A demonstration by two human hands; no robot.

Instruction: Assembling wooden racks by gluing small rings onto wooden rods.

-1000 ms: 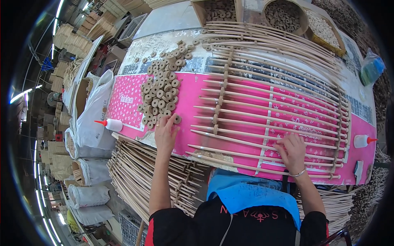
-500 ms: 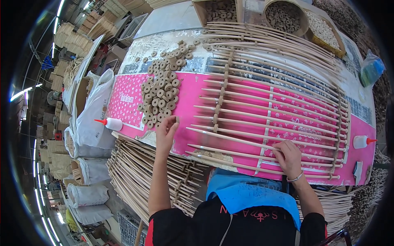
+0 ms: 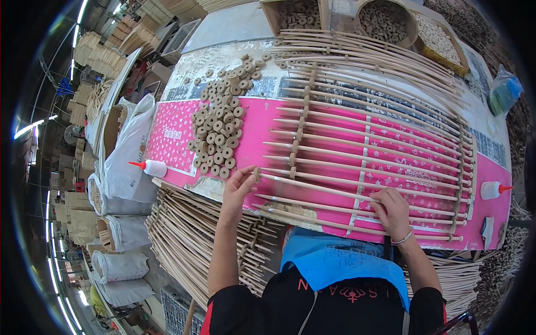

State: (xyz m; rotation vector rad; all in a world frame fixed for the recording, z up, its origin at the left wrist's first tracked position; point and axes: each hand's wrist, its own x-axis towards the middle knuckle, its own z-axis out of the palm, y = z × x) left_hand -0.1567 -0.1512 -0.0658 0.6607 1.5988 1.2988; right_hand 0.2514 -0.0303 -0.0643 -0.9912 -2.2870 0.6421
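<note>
My left hand (image 3: 238, 190) is closed, pinching a small wooden ring (image 3: 257, 173) at the left tip of a thin wooden rod (image 3: 318, 185). Further along that rod, my right hand (image 3: 393, 212) grips it between thumb and fingers. Beyond it lies a row of similar rods, several with a ring on the left part, such as this ring (image 3: 293, 159); more rings line up near their right ends. Two rods without a ring on the left, including this one (image 3: 312, 215), lie nearer me. A heap of loose rings (image 3: 218, 131) sits beyond my left hand.
Glue bottles with red tips stand at the left (image 3: 155, 168) and right (image 3: 491, 191) of the pink-covered table (image 3: 254, 120). At the back are a wooden box (image 3: 273, 19), a round tub of rings (image 3: 413, 28) and a yellow basket (image 3: 460, 64). Bundled rods (image 3: 190, 240) lie below the left edge.
My left hand has moved right from beside the ring heap, bringing a ring to the rod's tip. My right hand keeps its hold on the rod, nearly still.
</note>
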